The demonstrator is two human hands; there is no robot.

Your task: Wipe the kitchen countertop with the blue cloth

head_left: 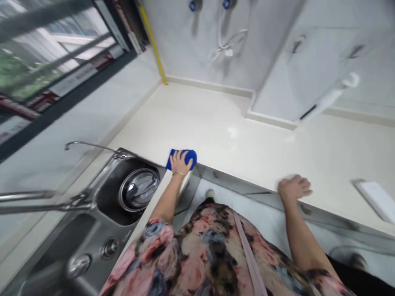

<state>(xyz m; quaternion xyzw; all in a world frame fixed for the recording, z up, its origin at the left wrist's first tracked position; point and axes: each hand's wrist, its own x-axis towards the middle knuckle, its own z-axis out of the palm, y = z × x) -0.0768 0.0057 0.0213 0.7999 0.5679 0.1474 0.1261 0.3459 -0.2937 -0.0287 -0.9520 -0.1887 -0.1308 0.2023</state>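
A bunched blue cloth (191, 158) lies at the inner corner of the cream countertop (197, 111), beside the sink. Over it is my left hand (180, 163), gripping the cloth against the surface with its fingers curved across it; part of the cloth is hidden under the palm. Farther right, my right hand (294, 188) rests at the counter's front edge. Its fingers point to the right, slightly apart and somewhat blurred, and it holds nothing.
At left, a steel double sink (101, 230) holds a round metal basin (138, 190) with something clear and shiny inside. Faucets (74, 205) project over its left side. A white box-like object (376, 199) lies on the right counter. A yellow pipe (152, 43) runs down the back corner.
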